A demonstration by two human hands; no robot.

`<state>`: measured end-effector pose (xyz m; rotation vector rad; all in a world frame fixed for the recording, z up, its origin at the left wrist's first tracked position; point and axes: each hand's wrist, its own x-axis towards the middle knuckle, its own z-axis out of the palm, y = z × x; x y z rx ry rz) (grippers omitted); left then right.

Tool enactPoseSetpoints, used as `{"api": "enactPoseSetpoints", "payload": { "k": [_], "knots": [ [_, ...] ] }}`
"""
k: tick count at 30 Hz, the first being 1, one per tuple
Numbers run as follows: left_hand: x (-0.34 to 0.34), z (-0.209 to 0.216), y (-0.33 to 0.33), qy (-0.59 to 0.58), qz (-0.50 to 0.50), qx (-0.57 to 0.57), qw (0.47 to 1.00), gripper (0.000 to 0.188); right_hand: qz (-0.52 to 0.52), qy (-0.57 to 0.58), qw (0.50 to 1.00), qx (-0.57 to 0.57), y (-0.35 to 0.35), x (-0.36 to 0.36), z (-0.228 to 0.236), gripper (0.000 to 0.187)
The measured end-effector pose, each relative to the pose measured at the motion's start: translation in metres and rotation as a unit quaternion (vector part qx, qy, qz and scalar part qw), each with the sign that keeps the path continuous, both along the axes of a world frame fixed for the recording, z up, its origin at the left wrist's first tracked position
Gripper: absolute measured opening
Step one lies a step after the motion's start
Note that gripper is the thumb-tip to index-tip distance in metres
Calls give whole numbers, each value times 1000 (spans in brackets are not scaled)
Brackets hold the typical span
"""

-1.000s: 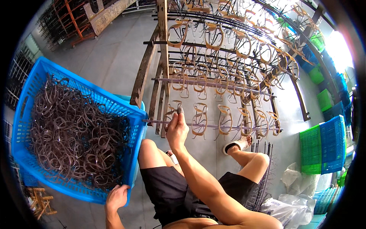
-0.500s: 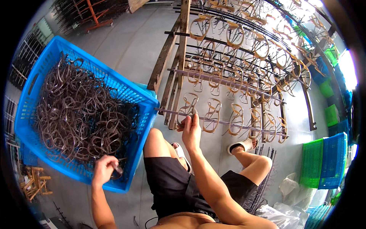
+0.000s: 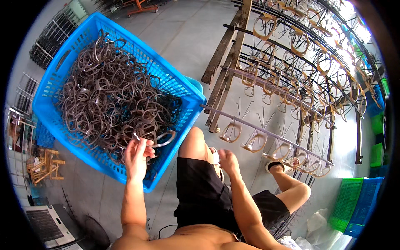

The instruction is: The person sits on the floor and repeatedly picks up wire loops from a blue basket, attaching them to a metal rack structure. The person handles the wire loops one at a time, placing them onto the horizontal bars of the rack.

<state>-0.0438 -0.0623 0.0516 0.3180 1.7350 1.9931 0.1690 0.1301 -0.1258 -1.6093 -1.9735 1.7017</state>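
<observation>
A pile of dark brown-grey eyeglass frames (image 3: 108, 96) fills a blue plastic basket (image 3: 189, 102) at the left. Over the basket's near right part, my left hand (image 3: 136, 155) is closed on an eyeglass frame (image 3: 166, 140) whose shiny curved rim sticks out to the right. My right hand (image 3: 228, 161) is above my lap, below a thin rod (image 3: 266, 131), with loosely bent fingers slightly apart and nothing visible in them. Several amber eyeglass frames (image 3: 231, 132) hang from that rod. The right hand touches neither the rod nor the frames.
A wooden rack (image 3: 227, 58) with several rods of amber frames stands at the upper right. Green crates (image 3: 346, 204) and blue crates (image 3: 366, 204) are stacked at the right. A small bamboo stool (image 3: 45, 166) stands at the left.
My right hand has left the near rod and moved down toward my lap. The frames on that rod have swung to hang lower. My left hand has risen with an eyeglass frame. The view has shifted.
</observation>
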Motion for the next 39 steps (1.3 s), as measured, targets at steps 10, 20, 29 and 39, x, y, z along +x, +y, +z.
{"api": "enactPoseSetpoints", "payload": {
  "k": [10, 20, 29, 39],
  "knots": [
    [96, -16, 47, -428, -104, 104, 892, 19, 280, 286, 824, 400, -32, 31, 137, 35],
    [-9, -40, 27, 575, 40, -601, 555, 35, -423, 381, 746, 345, 85, 235, 165, 12],
    [-50, -59, 17, 575, -28, -639, 510, 22, -609, 418, 608, 292, 180, 351, 109, 14],
    [8, 3, 42, 572, 0, -502, 649, 35, -598, 468, 611, 221, 200, 355, 99, 13]
  ]
}}
